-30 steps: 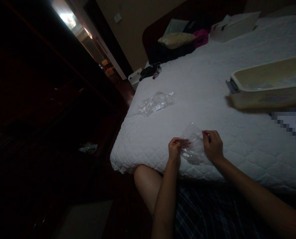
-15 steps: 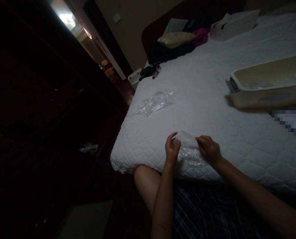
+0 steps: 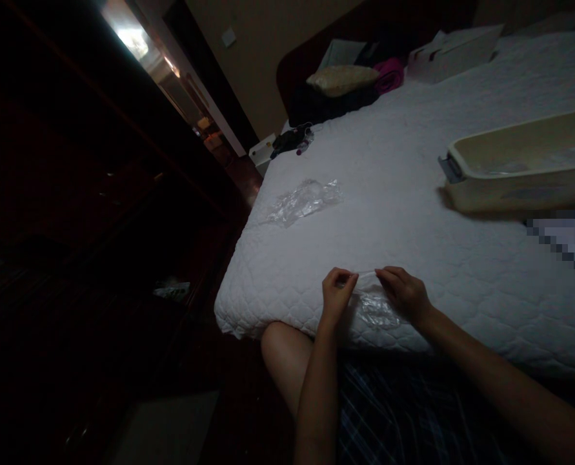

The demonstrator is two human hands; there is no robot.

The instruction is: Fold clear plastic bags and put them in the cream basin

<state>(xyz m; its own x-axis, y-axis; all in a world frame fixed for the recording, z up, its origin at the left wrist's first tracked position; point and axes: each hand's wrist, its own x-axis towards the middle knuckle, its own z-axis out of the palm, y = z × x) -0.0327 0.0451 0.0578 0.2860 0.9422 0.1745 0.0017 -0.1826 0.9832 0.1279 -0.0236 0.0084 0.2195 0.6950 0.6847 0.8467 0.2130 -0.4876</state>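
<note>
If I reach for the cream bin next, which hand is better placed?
Probably your right hand: it is nearer the cream bin. Your left hand is farther off, and both pinch the clear plastic bag.

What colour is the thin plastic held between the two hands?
The thin plastic is clear and colourless, best seen in the head view.

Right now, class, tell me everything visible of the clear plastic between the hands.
The clear plastic looks thin, wrinkled and shiny. The left hand and right hand pinch its upper edge, which runs nearly straight between them; below, it is crumpled, over the near edge of the white bed. Whether it rests there is unclear.
</note>
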